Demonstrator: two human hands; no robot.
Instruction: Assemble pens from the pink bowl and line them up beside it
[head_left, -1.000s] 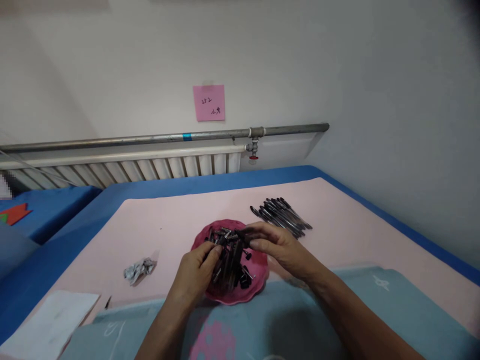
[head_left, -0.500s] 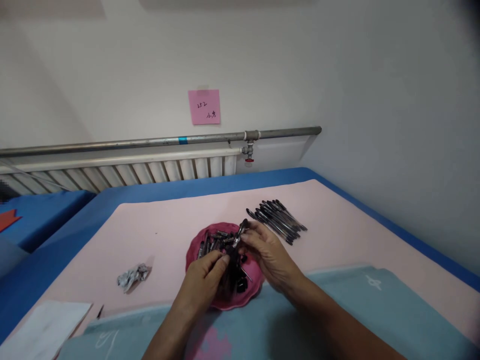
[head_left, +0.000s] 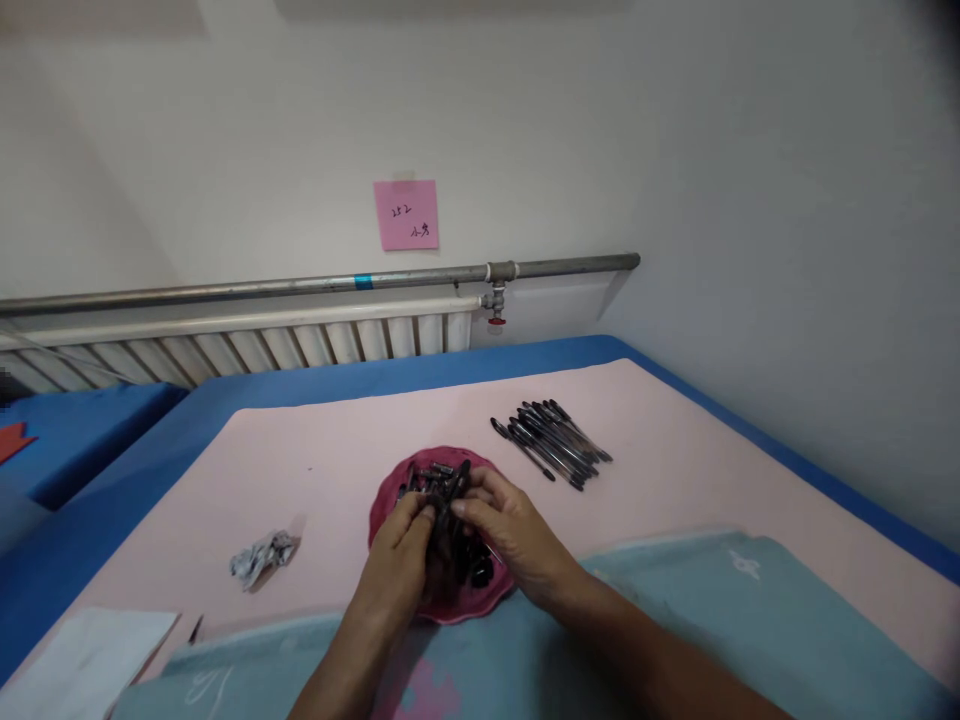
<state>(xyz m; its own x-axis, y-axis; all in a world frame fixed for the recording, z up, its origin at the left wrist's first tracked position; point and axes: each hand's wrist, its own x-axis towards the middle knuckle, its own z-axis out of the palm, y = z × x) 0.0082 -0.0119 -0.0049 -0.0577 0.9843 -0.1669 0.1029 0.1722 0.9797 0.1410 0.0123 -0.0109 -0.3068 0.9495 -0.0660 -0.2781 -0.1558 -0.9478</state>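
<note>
Both hands are closed over a round pink scalloped dish filled with black pen parts. Between them a dark pen tilts upward, its black capped end on top. My left hand grips the lower portion with thumb and fingers, which hide most of it. From the other side, the thumb and fingers of my right hand pinch the same pen. A row of black capped pens lies on the pink mat just beyond my right hand.
To the left on the pink mat lies a crumpled grey wad. A white sheet and a small dark piece are at the near left. A teal cloth covers the near edge. A radiator stands behind.
Both hands have shifted slightly left and the pen between them is lower over the dish. One more pen's full length now shows at the left of the row.
</note>
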